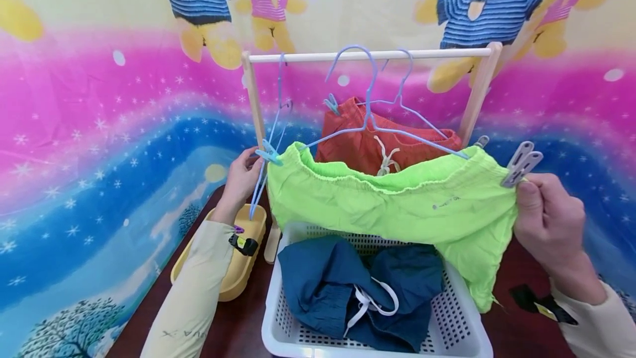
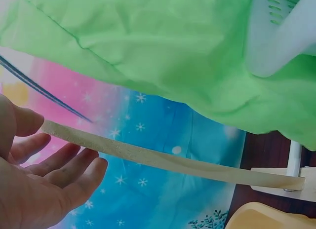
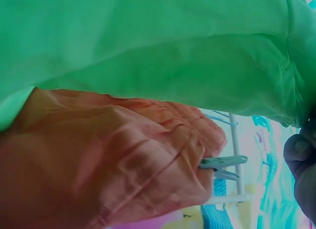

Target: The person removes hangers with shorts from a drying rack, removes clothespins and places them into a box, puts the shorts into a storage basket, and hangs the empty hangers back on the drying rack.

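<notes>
Lime-green shorts (image 1: 392,203) spread out on a blue hanger (image 1: 370,120), with a blue clothespin (image 1: 270,152) at the left of the waistband and a grey clothespin (image 1: 521,164) at the right. My right hand (image 1: 549,222) grips the shorts' right edge just below the grey clothespin. At the left, my left hand (image 1: 243,175) is beside the rack's wooden post (image 2: 148,156), its fingers spread and loosely bent, holding nothing. Whether its thumb touches the post I cannot tell. The hanger's hook overlaps the rack's rod (image 1: 422,54); whether it rests there is unclear.
Behind hang red shorts (image 1: 348,131) with a clothespin (image 3: 222,165). Another blue hanger (image 1: 280,87) hangs at the rod's left end. A white basket (image 1: 285,319) in front holds dark blue shorts (image 1: 323,275). A yellow tray (image 1: 231,283) stands left of it on the dark table.
</notes>
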{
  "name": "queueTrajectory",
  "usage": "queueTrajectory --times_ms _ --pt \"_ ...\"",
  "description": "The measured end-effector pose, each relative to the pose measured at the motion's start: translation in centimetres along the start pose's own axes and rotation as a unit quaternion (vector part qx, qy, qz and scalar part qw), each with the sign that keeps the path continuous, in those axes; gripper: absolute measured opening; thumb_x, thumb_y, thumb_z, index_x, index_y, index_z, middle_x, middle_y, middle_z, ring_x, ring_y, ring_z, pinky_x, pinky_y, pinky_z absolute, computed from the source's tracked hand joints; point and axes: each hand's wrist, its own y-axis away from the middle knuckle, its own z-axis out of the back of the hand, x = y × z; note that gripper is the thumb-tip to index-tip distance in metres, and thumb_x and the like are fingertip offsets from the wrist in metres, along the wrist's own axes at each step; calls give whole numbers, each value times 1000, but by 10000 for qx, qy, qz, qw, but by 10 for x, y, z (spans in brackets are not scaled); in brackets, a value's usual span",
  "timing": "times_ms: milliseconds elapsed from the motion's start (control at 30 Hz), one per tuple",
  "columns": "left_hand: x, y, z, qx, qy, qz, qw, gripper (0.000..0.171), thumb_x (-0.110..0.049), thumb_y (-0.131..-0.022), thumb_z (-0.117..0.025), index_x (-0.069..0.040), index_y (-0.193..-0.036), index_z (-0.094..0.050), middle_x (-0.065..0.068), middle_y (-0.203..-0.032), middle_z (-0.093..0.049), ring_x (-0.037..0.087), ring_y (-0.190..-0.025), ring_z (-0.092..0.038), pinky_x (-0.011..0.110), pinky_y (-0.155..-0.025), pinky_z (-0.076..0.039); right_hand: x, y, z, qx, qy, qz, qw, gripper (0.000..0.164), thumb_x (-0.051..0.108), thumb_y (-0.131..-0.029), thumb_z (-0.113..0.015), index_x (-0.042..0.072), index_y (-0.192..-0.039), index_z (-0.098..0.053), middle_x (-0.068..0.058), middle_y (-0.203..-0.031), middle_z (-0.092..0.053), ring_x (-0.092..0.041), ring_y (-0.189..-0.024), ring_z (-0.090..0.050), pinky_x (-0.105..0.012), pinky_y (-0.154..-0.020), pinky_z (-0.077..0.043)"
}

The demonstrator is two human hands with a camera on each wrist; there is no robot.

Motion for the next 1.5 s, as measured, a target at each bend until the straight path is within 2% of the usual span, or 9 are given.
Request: queueTrajectory --times_ms 233,467,667,833,967,1100,1233,1367,1500 --pt "6 6 5 276 197 -28 9994 47 -18 -103 -48 -12 -149 -40 21 -142 -53 36 -127 -55 48 -99 -49 -4 15 3 220 -119 75 9997 45 18 -101 -53 -17 -74 -48 0 -59 -35 4 -54 -27 -10 -56 -16" --pt "10 23 12 465 78 211 9987 47 -19 -104 -47 -12 -150 -38 19 -145 -49 35 -129 -54 49 -100 -50 -6 25 5 289 -380 30 9989 43 16 -101 -54 -18 -74 -49 1 -58 -35 3 -53 -28 -11 -55 -17" --pt "10 45 17 637 74 -97 9979 46 -29 -104 -49 -4 -142 -44 23 -134 -56 36 -120 -59 39 -91 -56 -9 32 5 436 -679 9 9967 39 12 -100 -54 -18 -75 -51 1 -58 -38 2 -54 -30 -9 -55 -19" --pt "9 62 21 852 -96 -524 9949 44 -33 -105 -46 0 -133 -52 24 -128 -60 35 -115 -61 46 -93 -55 -12 37 5 538 -786 -33 9955 36 9 -100 -54 -19 -77 -54 3 -66 -49 5 -61 -40 -5 -61 -28" --pt "4 74 26 1040 -61 -543 9931 43 -35 -104 -47 -2 -131 -56 21 -129 -61 31 -114 -62 42 -91 -55 -14 41 6 669 -785 -78 9946 34 8 -100 -54 -19 -79 -55 3 -68 -51 5 -62 -41 -5 -60 -29" --pt "-2 88 32 1137 -20 -450 9925 41 -38 -103 -48 -7 -128 -59 17 -123 -63 26 -103 -67 33 -78 -56 -15 43 8 796 -821 -107 9934 34 8 -100 -53 -20 -80 -55 4 -67 -50 5 -59 -39 -6 -57 -27" --pt "-5 101 41 1649 -377 -667 9833 34 -34 -104 -47 -10 -125 -60 17 -122 -65 26 -100 -70 34 -73 -55 -17 45 10 934 -895 -175 9914 32 6 -99 -54 -20 -80 -55 7 -72 -54 5 -60 -41 -6 -56 -29" --pt "-8 110 51 2224 -801 -1187 9644 22 -25 -103 -52 -16 -120 -61 12 -114 -66 20 -91 -71 32 -69 -53 -20 47 13 1190 -847 -227 9890 29 4 -99 -53 -20 -82 -55 8 -73 -53 5 -58 -40 -7 -53 -28" --pt "-9 115 58 2782 -840 -1447 9458 23 -21 -102 -55 -20 -124 -58 7 -105 -61 14 -76 -62 28 -64 -50 -23 49 15 1522 -734 -269 9853 26 3 -99 -52 -19 -85 -55 6 -71 -48 5 -55 -38 -10 -48 -26"
